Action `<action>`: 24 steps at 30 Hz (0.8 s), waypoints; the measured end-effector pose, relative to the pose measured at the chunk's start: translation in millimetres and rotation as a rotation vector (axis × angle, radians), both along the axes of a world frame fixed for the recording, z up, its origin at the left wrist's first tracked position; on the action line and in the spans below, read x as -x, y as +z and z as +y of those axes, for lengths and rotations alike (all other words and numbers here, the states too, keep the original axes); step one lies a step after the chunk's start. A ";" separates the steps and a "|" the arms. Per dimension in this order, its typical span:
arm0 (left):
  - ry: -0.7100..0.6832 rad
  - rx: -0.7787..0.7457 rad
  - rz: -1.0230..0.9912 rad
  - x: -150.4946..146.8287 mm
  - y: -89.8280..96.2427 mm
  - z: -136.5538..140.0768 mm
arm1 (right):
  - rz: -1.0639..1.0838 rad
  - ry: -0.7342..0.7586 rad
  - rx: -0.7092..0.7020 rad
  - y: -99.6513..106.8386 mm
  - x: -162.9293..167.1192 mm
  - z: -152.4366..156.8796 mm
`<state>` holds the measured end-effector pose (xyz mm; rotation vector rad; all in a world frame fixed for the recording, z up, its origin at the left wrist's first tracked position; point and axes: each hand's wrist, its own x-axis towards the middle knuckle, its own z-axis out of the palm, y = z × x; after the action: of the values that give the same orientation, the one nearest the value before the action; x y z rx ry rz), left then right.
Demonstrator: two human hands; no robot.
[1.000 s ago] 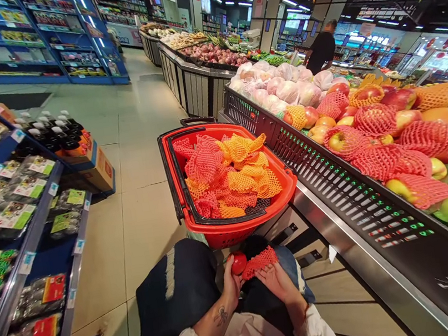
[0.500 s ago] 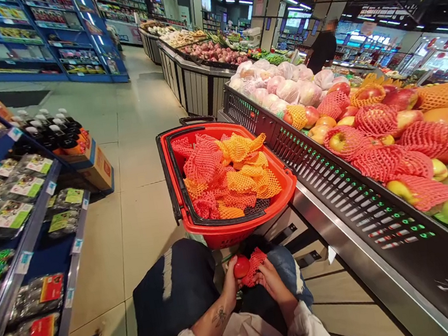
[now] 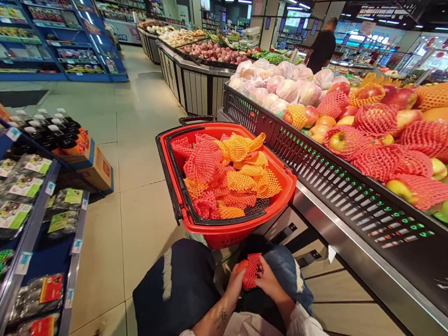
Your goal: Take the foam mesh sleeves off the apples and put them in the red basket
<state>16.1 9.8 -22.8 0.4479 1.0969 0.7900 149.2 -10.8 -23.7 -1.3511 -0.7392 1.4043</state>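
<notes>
Low over my lap, my left hand (image 3: 235, 279) is closed around a small red fruit that looks like an apple (image 3: 242, 265). A red foam net sleeve (image 3: 253, 271) covers most of the fruit, leaving a bit of its left side bare. The fingers of my right hand (image 3: 268, 279) grip the sleeve from the right. Just beyond my knees stands a red shopping basket (image 3: 234, 234), full of loose red and orange foam net sleeves (image 3: 206, 162).
On my right runs a black slatted fruit stand (image 3: 314, 182) with net-wrapped apples (image 3: 374, 120), bagged fruit and green fruit. To the left are a shelf of packaged goods (image 3: 7, 214) and a carton of dark bottles (image 3: 95, 167). A person in black (image 3: 321, 48) stands beyond the stand.
The sleeve, held beside the bare fruit before, now covers most of it. My right hand has moved slightly left and up against the fruit. The basket has not moved.
</notes>
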 end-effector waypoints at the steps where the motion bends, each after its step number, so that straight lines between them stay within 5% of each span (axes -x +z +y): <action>1: -0.011 0.002 0.007 -0.9 2.1 0.3 | 0.003 -0.002 -0.006 -0.2 -0.8 0.2; 12: 0.014 -0.128 0.027 -6.4 7.5 -1.9 | 0.078 0.007 -0.020 4.9 -4.2 -4.6; 24: 0.163 0.082 -0.094 -4.9 8.3 7.0 | 0.183 0.028 -0.020 27.1 -14.6 0.6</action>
<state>21.0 16.8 -14.5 0.2518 1.0836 0.8960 163.7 -10.3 3.4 -1.1829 -0.6510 1.5159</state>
